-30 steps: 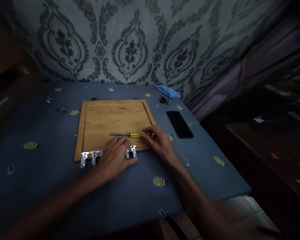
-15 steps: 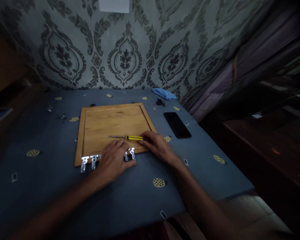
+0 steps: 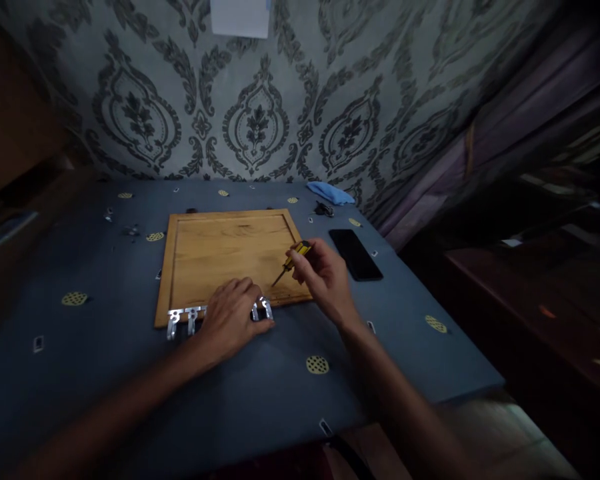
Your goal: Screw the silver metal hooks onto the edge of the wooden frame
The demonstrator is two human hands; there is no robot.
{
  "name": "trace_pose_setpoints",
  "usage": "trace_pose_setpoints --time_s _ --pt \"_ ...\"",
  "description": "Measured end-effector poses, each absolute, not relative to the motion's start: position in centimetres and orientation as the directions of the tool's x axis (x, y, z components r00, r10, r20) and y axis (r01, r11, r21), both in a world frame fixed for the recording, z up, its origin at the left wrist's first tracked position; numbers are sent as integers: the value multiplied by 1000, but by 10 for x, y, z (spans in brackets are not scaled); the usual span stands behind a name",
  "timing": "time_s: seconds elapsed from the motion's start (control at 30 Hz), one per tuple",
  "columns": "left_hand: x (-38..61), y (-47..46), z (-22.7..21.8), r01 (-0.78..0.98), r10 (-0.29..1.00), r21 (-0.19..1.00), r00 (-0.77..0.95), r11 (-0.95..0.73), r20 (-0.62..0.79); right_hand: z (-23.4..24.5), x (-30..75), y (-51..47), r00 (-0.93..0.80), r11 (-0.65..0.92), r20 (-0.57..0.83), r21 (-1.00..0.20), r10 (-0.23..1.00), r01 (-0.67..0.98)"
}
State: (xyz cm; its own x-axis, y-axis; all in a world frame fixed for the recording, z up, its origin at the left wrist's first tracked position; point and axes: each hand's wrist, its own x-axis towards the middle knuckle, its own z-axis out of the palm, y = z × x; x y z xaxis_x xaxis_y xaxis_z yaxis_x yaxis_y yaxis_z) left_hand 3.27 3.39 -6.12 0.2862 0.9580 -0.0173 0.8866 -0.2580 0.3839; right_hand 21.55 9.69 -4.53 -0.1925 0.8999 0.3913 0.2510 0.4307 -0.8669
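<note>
A wooden panel [image 3: 230,247] with a raised frame lies flat on the blue table cover. Along its near edge sits a shiny metal hook rail [image 3: 175,323], its hooks jutting toward me. My left hand [image 3: 233,310] grips the middle of this rail against the panel, fingers on top and thumb at the near side, hiding part of it. In my right hand [image 3: 325,273] is a yellow-and-black screwdriver [image 3: 293,256], pinched by the handle. Its shaft slants down to the left, the tip just above the panel near the rail's right end; whether it touches is unclear.
A black phone [image 3: 356,255] lies right of the panel, close to my right hand. Behind it are a small dark object [image 3: 323,209] and a blue cloth [image 3: 331,193]. Small metal pieces [image 3: 131,231] lie at the left. A patterned wall [image 3: 255,120] bounds the table's back.
My right hand has lifted the screwdriver off the panel and tilted it from lying flat to tip-down. My left hand stays on the hook rail. The view has shifted slightly.
</note>
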Motion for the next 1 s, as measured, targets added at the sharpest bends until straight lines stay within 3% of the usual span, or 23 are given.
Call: trace_pose_setpoints --time_s 0.13,0.43,0.63,1.0 --pt "33 34 -60 879 953 387 304 -277 -10 -62 209 97 -248 423 360 -858 900 290" --pt "31 34 -62 877 949 385 315 -286 -12 -69 209 78 -39 412 410 -910 911 41" --pt "30 34 -65 868 949 396 316 -300 26 -67 208 74 -66 409 406 -911 912 46" --pt "31 35 -61 879 948 384 317 -283 -26 -70 209 74 -109 393 385 -918 916 54"
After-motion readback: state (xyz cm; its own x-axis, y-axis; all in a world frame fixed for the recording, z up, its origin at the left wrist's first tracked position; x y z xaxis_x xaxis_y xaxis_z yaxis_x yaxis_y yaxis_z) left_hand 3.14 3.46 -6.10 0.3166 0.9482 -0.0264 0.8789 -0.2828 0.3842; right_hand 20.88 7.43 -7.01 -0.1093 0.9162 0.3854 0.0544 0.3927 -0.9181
